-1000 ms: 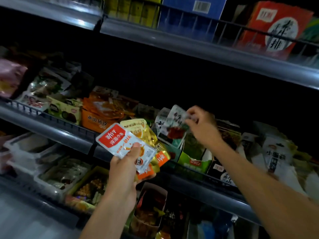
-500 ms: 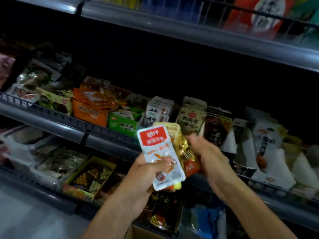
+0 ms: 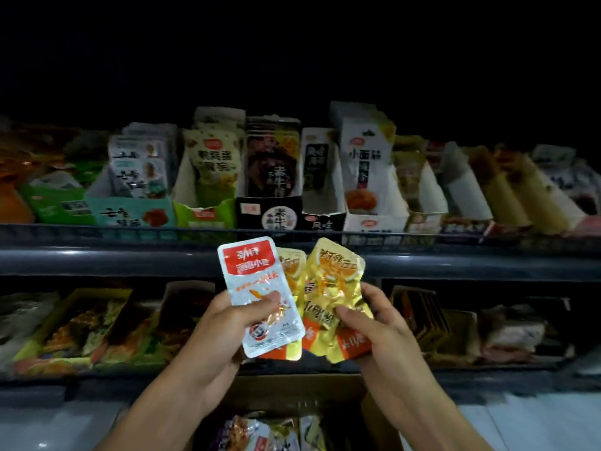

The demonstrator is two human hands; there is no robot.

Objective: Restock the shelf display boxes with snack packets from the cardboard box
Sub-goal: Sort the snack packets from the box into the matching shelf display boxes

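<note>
My left hand (image 3: 224, 333) grips a silver packet with a red top (image 3: 257, 294), fanned in front of a gold packet (image 3: 292, 271) behind it. My right hand (image 3: 380, 323) pinches another gold-and-orange packet (image 3: 335, 297) by its right side. Both hands hover in front of the shelf rail (image 3: 130, 258). Above the rail stands a row of display boxes: a teal one (image 3: 130, 209), a green one (image 3: 205, 216), a black one (image 3: 270, 213) and a white one (image 3: 374, 219), each with packets standing in it. The cardboard box (image 3: 279, 388) with more packets sits below my arms.
A lower shelf (image 3: 97, 323) carries trays of mixed snacks on the left and dark boxes (image 3: 426, 317) on the right. More tilted display boxes (image 3: 487, 190) run along the upper shelf to the right. Everything above the shelf row is dark.
My right hand let go of a packet at the shelf boxes, came back down and took hold of a gold packet from the bunch. The view shifted right and down, bringing the cardboard box in.
</note>
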